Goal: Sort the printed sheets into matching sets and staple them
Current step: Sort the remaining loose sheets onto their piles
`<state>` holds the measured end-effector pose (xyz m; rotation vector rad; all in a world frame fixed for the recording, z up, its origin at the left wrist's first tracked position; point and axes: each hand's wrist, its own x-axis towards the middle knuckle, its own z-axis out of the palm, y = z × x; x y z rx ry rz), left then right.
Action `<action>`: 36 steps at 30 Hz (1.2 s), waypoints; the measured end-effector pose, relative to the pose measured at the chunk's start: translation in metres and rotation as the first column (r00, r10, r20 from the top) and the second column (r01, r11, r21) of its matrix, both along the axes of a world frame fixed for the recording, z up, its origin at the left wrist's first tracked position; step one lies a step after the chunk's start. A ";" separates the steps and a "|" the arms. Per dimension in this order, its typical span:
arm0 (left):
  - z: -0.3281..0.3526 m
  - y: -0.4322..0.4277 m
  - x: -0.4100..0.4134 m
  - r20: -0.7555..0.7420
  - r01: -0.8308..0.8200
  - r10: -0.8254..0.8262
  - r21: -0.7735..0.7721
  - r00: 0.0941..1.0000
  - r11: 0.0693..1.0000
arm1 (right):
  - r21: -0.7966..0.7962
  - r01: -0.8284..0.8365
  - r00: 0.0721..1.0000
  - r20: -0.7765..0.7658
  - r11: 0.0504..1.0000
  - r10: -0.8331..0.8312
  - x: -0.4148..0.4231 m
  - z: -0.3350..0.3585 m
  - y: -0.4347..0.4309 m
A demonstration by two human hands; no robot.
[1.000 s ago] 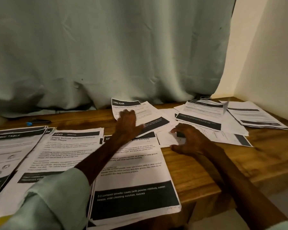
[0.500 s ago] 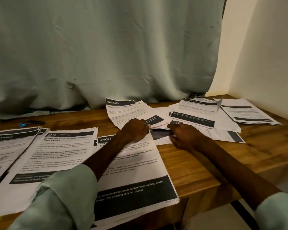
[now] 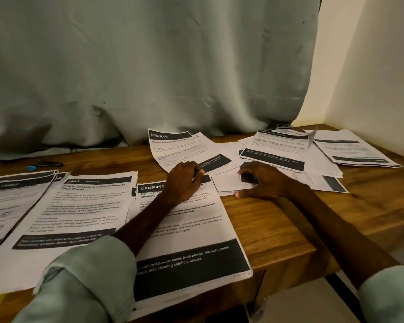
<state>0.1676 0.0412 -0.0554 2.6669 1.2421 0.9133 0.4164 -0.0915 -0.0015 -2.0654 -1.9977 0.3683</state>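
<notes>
Printed sheets cover a wooden table [image 3: 278, 227]. A "Living Room" sheet [image 3: 180, 148] lies at the back middle. My left hand [image 3: 184, 180] rests on the top of a "Dressing" stack [image 3: 191, 243], its fingers curled over the Living Room sheet's near corner. My right hand [image 3: 264, 180] lies with spread fingers on a small pale sheet [image 3: 226, 183], fingertips on its dark patch. A "2945" suitcase sheet [image 3: 84, 206] and another stack [image 3: 9, 201] lie at the left. Loose sheets [image 3: 278, 148] overlap at the back right.
A grey-green curtain [image 3: 149, 66] hangs along the table's back edge and a cream wall [image 3: 371, 66] closes the right side. A small dark object with a blue end [image 3: 42, 164] lies at the back left. The table's front edge runs near the Dressing stack.
My left hand has slid back off the Living Room sheet and curled at its near corner. My right hand has moved left onto the small pale sheet.
</notes>
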 end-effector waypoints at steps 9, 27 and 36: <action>0.000 0.000 -0.001 0.054 -0.003 0.005 -0.034 0.999 0.999 | 0.106 -0.047 0.999 -0.001 0.993 0.047 0.005 -0.013 0.002; 0.002 0.003 -0.002 0.086 0.012 -0.007 -0.062 0.996 0.998 | 0.029 0.097 0.993 -0.073 0.995 -0.094 0.014 -0.019 0.007; 0.005 -0.005 0.001 0.077 0.016 -0.012 -0.054 0.997 0.998 | 0.087 0.139 0.965 -0.234 0.986 -0.116 0.015 -0.027 0.007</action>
